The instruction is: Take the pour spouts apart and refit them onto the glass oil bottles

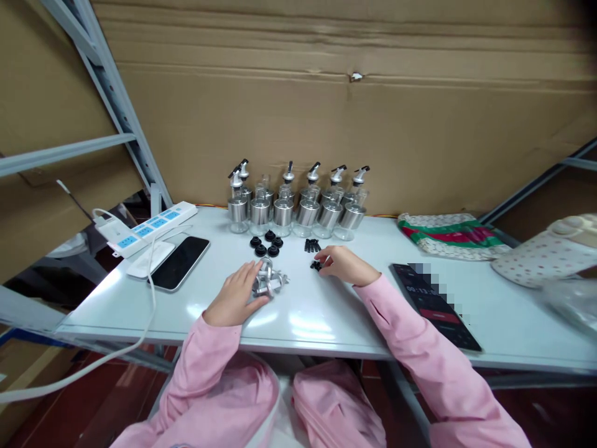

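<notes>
Left hand (236,295) loosely spread, palm down, thumb apart from the fingers, at the left side of a cluster of silver pourer parts (268,288); fingertips at the cluster, nothing visibly gripped. Right hand (347,264) narrow, fingers and thumb bent together over small black pieces (316,266) at its fingertips — cannot tell if one is pinched. Just beyond the right fingertips, short black levers (311,246) lie side by side. Beyond the left fingertips and silver parts: five round black stoppers (260,250), grouped. Farther ahead of both hands, glass bottles with steel bands (283,213) stand in two rows, several back ones with silver pourers (313,174) fitted. Left of left hand: dark-screened phone (180,264), then power strip (152,230). Right of right hand — another phone (436,305) showing a timer, near the right sleeve (420,342).
</notes>
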Motion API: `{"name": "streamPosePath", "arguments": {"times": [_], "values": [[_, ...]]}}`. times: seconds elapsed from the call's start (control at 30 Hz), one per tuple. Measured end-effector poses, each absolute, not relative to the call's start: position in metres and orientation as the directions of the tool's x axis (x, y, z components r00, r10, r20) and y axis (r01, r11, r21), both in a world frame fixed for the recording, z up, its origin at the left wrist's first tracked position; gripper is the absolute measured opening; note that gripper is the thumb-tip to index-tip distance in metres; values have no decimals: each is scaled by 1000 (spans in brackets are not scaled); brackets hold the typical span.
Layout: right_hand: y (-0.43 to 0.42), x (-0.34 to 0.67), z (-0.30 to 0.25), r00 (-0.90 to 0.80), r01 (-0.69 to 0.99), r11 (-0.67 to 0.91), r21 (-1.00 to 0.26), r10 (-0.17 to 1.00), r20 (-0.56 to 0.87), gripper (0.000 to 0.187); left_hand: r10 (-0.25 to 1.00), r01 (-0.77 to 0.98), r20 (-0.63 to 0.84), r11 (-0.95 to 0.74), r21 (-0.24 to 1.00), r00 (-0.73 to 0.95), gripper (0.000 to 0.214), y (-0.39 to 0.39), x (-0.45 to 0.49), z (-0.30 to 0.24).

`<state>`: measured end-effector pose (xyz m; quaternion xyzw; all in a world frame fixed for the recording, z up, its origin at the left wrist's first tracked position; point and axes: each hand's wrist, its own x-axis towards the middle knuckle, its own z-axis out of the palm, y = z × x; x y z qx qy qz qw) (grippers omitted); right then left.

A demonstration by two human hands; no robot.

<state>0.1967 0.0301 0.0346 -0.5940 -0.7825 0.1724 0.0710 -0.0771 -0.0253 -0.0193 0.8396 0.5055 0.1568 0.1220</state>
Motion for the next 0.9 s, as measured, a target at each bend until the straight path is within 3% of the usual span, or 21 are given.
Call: {"name": "streamPosePath", "arguments": {"times": [0.57, 0.9], "values": [[34, 188, 20, -363, 832, 347, -432, 931, 50, 17, 887, 811, 143, -459, 363, 439, 67, -25, -77, -19], [30, 189, 20, -404, 826, 393, -403, 913, 61, 12, 883, 807, 152, -467, 362, 444, 67, -25, -77, -18]]}}
